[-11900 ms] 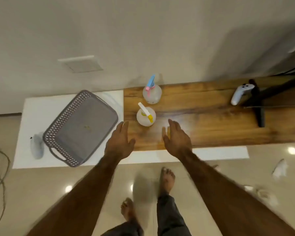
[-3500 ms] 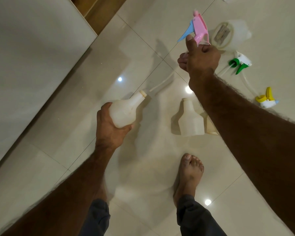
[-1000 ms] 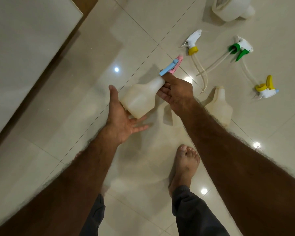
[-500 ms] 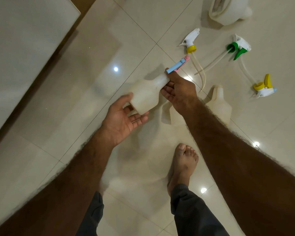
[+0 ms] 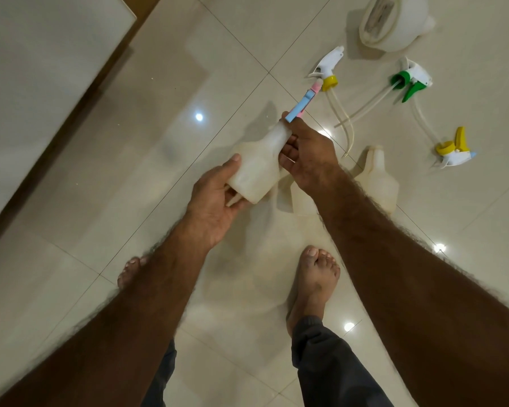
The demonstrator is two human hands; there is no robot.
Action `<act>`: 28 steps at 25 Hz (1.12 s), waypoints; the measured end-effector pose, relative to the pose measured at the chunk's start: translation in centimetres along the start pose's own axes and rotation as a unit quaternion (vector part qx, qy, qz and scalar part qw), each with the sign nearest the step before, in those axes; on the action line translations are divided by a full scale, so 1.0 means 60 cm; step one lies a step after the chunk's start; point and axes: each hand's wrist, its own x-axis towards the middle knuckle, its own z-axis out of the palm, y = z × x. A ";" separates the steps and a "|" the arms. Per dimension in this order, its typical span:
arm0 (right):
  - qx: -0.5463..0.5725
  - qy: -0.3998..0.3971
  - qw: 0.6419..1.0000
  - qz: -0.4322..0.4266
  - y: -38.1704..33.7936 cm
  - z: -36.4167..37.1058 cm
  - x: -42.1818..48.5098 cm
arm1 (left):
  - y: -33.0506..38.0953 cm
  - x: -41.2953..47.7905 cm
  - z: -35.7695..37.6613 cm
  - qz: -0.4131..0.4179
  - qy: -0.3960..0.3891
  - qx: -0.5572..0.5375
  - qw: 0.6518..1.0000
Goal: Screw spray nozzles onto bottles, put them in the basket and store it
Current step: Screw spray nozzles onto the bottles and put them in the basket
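While the left hand (image 5: 218, 198) cups the bottom of the bottle (image 5: 256, 168), the right hand (image 5: 309, 160) pinches its neck by the pink and blue nozzle (image 5: 301, 104). The bottle slants up and away over the floor (image 5: 130, 171), nozzle end nearest the right hand.

Matt plastic, glossy tile
Your bottle (image 5: 254, 171) is cloudy matt plastic, its nozzle (image 5: 301, 105) smooth plastic; the floor (image 5: 147, 160) under the bottle is polished, light-reflecting tile.
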 end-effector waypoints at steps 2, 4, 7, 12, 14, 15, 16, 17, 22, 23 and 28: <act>-0.001 0.010 1.000 0.009 0.004 0.002 -0.001 | -0.004 0.008 -0.004 0.104 0.003 0.045 0.994; 0.003 0.022 1.000 0.016 0.010 0.006 -0.004 | -0.013 -0.002 0.007 0.241 0.056 0.268 0.931; 0.015 0.023 1.000 0.012 0.018 0.019 -0.006 | -0.037 -0.021 0.018 0.455 0.114 0.530 0.707; 0.017 0.016 1.000 -0.002 0.013 0.034 -0.016 | -0.049 -0.026 0.012 0.471 0.102 0.502 0.718; 0.050 -0.002 0.999 -0.004 0.001 0.033 -0.017 | -0.038 -0.037 0.003 0.282 0.069 0.273 0.917; 0.055 -0.012 0.998 -0.008 -0.002 0.032 -0.015 | -0.031 -0.039 -0.003 0.128 0.028 0.129 0.983; 0.050 -0.019 0.999 -0.010 -0.002 0.033 -0.015 | -0.019 -0.042 -0.010 -0.003 -0.020 0.025 0.999; 0.044 -0.025 0.999 -0.012 0.000 0.034 -0.015 | -0.011 -0.046 -0.017 -0.078 -0.069 -0.018 0.994; 0.058 -0.031 0.998 -0.017 0.002 0.037 -0.016 | -0.016 -0.041 -0.010 0.028 -0.052 0.073 0.996; 0.053 -0.033 0.998 -0.016 0.001 0.037 -0.016 | -0.025 -0.035 -0.010 0.133 -0.018 0.189 0.973; 0.046 -0.047 0.997 -0.027 0.001 0.044 -0.022 | -0.037 -0.042 0.000 0.218 0.056 0.195 0.955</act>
